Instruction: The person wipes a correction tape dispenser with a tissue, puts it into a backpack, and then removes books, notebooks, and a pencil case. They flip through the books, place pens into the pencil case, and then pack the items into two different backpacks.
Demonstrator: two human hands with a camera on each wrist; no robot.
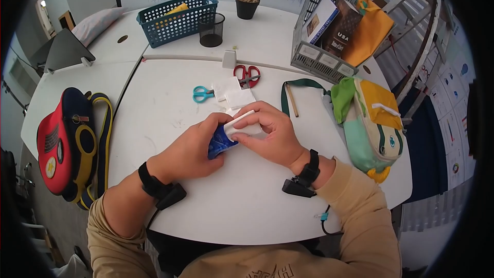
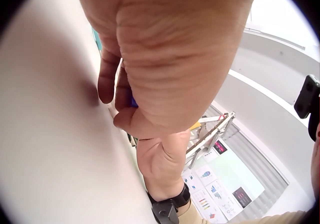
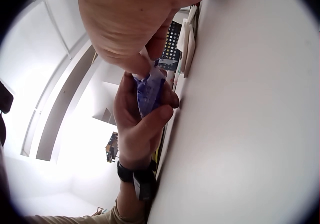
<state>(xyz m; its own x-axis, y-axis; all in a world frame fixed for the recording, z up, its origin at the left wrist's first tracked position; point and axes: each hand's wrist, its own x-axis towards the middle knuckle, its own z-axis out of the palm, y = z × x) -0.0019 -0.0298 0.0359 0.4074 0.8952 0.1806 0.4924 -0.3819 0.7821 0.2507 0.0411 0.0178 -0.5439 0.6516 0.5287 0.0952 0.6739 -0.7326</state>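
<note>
At the middle of the table, my left hand (image 1: pixel 188 149) grips a crinkled blue plastic tissue pack (image 1: pixel 218 143). My right hand (image 1: pixel 278 136) pinches a folded white tissue (image 1: pixel 246 125) at the pack's upper end, between thumb and fingers. In the right wrist view the blue pack (image 3: pixel 150 96) sits in the left palm while the right fingertips touch its white end. Mostly hidden behind the left hand in the left wrist view, the pack shows only a sliver of blue. Just beyond the hands lie several folded white tissues (image 1: pixel 226 88).
Teal scissors (image 1: pixel 200 94) and red scissors (image 1: pixel 248 75) lie by the tissues. Left stands a red and navy bag (image 1: pixel 64 144); right, a green and yellow backpack (image 1: pixel 368 128) and a wooden stick (image 1: pixel 292 100). Behind are a blue basket (image 1: pixel 177 23), a mesh cup (image 1: pixel 211 31) and a grey crate (image 1: pixel 321 62).
</note>
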